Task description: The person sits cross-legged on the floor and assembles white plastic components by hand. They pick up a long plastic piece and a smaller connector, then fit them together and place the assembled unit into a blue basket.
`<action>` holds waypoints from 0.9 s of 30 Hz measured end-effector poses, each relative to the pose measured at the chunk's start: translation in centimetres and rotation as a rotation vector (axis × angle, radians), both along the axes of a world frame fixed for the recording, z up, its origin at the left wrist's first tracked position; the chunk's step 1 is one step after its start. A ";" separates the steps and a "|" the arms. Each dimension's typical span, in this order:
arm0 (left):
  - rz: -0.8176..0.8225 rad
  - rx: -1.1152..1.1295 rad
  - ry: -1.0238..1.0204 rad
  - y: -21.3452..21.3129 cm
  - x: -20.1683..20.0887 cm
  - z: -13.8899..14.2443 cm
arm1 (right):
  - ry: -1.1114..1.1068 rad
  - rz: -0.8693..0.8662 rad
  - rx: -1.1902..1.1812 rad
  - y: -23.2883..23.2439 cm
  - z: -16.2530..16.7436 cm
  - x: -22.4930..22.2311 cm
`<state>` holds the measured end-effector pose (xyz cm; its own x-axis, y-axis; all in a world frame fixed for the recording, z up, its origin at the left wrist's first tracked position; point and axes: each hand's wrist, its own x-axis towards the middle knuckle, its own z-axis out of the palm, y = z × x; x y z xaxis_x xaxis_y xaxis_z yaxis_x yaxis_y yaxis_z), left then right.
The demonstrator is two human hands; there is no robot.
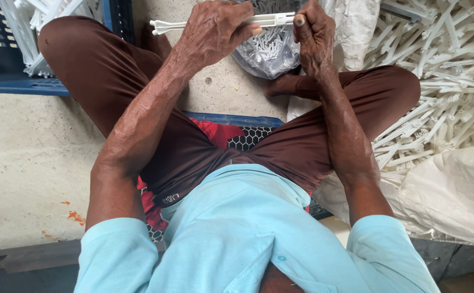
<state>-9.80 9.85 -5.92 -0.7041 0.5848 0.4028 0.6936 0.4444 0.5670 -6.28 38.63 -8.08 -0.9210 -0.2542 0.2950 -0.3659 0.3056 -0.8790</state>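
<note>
I sit cross-legged on a concrete floor. A long white plastic strip lies level between my hands, above my knees. My left hand wraps around the strip's middle. My right hand pinches its right end, thumb on top. Its forked left end sticks out past my left hand. Right below the hands sits a clear plastic bag of small white parts.
A blue crate holding white plastic strips stands at the upper left. A large heap of the same white strips lies on white sacking at the right. I sit on a blue-edged mat.
</note>
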 end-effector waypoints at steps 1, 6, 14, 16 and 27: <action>0.000 -0.001 -0.008 0.0 0.1 -0.1 | 0.007 -0.005 0.004 0.0 -0.3 -0.2; -0.032 0.028 -0.088 0.1 0.2 -0.4 | -0.173 0.029 -0.189 0.2 -1.9 -0.4; -0.023 0.020 -0.020 0.3 0.1 -0.8 | -0.052 -0.035 0.016 -0.5 0.2 0.5; -0.025 0.042 -0.054 0.5 0.1 -0.9 | -0.037 -0.060 0.081 -0.9 1.4 0.7; -0.053 0.102 0.012 0.4 0.3 -1.0 | 0.088 -0.064 0.221 0.6 0.4 1.0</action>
